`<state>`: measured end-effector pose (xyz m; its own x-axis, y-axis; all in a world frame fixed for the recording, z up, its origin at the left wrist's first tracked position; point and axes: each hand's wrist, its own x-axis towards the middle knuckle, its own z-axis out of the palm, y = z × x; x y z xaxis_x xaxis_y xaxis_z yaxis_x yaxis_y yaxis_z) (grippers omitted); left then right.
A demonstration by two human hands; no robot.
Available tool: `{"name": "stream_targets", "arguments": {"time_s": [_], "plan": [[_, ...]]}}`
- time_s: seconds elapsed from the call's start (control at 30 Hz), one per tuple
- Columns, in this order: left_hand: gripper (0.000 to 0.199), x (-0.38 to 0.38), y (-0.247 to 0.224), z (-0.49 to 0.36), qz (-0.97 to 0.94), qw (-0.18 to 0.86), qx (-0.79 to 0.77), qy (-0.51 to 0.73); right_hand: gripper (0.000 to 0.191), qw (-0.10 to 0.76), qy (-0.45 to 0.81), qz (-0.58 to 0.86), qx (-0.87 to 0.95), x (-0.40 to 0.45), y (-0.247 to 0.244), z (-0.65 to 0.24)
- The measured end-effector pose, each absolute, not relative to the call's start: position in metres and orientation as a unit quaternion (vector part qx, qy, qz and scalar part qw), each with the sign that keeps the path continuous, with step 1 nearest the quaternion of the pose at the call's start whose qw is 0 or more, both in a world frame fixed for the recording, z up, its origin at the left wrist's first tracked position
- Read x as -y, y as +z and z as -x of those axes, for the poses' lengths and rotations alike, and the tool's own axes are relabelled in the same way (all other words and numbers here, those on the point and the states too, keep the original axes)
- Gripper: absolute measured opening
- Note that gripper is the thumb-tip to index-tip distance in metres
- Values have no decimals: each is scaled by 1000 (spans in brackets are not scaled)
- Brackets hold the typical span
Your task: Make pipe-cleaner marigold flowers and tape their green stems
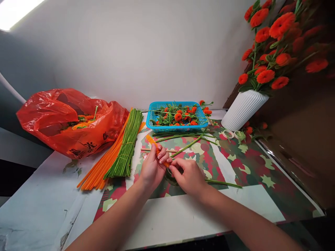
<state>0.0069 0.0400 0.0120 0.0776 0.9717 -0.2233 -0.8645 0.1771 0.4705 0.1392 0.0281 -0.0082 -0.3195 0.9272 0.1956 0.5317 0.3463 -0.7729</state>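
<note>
Closest to me, below my wrists, a plain pale strip of the desk (36,195) runs along the front edge, with a camouflage-patterned cover (258,183) spreading under and to the right of my fingers. My left fingers (162,152) are curled around an orange fuzzy piece (151,140), its upper end poking out, tilted, beyond my thumb. My right fingers (181,163) pinch the lower end of it, thumb and forefinger together, so the piece sits between both hands, raised over the desk. Under my fingertips there is something dark and round, mostly hidden, and I can't tell what it is. A green stem (225,183) sticks out to the right from beneath my right hand. Left of my left fingers lie a bundle of orange strips (98,169) and, overlapping it, a tied bundle of green strips (125,150). Just past my fingertips a thin stick (146,149) lies crosswise, and beyond it several loose green stems (180,136). Farther left of my fingers slumps a red plastic bag (104,137), open, with orange and green pieces (81,124) inside. Straight beyond my fingers is a blue basket (178,129) of orange-red flowers on green stems. Off to their far right, a ribbed white vase (243,109) leans in my view, full of orange-red blooms (265,76). Behind everything stands a pale wall (146,52).
</note>
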Motion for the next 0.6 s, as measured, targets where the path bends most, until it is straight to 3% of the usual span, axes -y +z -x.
{"name": "stream_targets", "arguments": {"time_s": [0.23,0.6], "plan": [[31,-43,11,-2,-129,689,-266,662,26,291,350,468,757,-27,-3,-147],[27,-39,13,-12,-161,656,-276,684,23,287,604,421,613,-15,-3,-138]]}}
